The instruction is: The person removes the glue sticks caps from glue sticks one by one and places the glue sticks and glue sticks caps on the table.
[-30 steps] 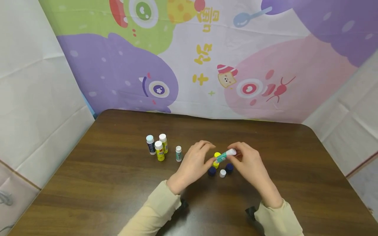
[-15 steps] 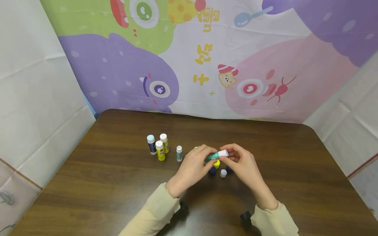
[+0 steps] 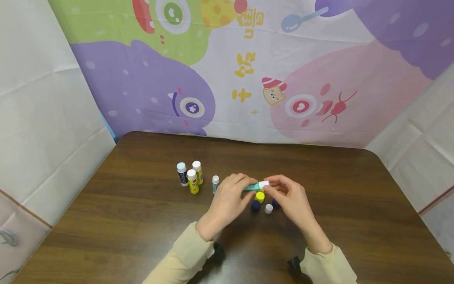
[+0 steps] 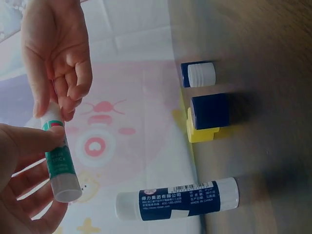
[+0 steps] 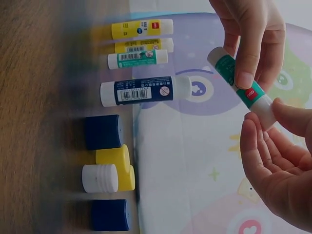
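Observation:
A green-and-white glue stick (image 3: 254, 186) is held up over the table, between both hands. My left hand (image 3: 228, 197) grips its green barrel with thumb and fingers. At the other end, my right hand (image 3: 289, 195) pinches the white part between thumb and fingertips, as the right wrist view also shows around the white end (image 5: 263, 112). Below the hands are loose caps: a yellow cap (image 3: 260, 197), a navy cap (image 3: 255, 205) and a white cap (image 3: 268, 208). A second navy cap (image 5: 111, 214) is partly hidden by my right hand in the head view.
Left of the hands stand two yellow glue sticks (image 3: 193, 183), a navy one with a pale top (image 3: 182, 175), and a smaller green one (image 3: 215, 185). Another navy glue stick (image 4: 178, 201) stands near the caps, hidden in the head view. A cartoon-printed cloth (image 3: 237, 118) hangs behind the table.
The glue stick has shifted left, and my left hand has gone from fingertips at its end to a grip on its barrel. My right hand has moved left with the white end.

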`<state>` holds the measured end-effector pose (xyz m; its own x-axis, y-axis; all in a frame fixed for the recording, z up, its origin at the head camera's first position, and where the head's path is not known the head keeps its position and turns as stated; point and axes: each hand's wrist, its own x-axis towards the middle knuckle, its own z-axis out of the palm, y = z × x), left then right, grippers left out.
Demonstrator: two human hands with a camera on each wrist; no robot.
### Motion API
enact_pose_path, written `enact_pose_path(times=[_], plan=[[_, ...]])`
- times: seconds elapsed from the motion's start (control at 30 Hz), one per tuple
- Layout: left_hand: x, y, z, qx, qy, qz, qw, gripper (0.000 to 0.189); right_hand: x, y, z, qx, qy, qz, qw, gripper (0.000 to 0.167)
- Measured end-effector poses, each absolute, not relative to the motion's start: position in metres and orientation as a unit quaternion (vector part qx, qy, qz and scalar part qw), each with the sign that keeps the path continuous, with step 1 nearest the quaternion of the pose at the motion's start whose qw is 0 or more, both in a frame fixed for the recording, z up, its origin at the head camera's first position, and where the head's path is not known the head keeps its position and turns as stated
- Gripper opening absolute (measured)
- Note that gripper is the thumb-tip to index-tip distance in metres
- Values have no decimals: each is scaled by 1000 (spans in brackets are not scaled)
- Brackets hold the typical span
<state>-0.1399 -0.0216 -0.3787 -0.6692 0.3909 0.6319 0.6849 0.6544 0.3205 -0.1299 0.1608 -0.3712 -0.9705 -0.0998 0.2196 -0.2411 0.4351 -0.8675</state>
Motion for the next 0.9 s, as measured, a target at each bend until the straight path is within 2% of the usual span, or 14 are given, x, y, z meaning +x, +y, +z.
enact_pose_path(times=[0.6,0.9], plan=[[-136,-30,-379,-290,-884,-294,217,21,-130,159,-373,153,-829,531,89,23],[-143,-46,-370,-243,-886,-336,206,18,-134,164,-378,126,-844,513,97,23]])
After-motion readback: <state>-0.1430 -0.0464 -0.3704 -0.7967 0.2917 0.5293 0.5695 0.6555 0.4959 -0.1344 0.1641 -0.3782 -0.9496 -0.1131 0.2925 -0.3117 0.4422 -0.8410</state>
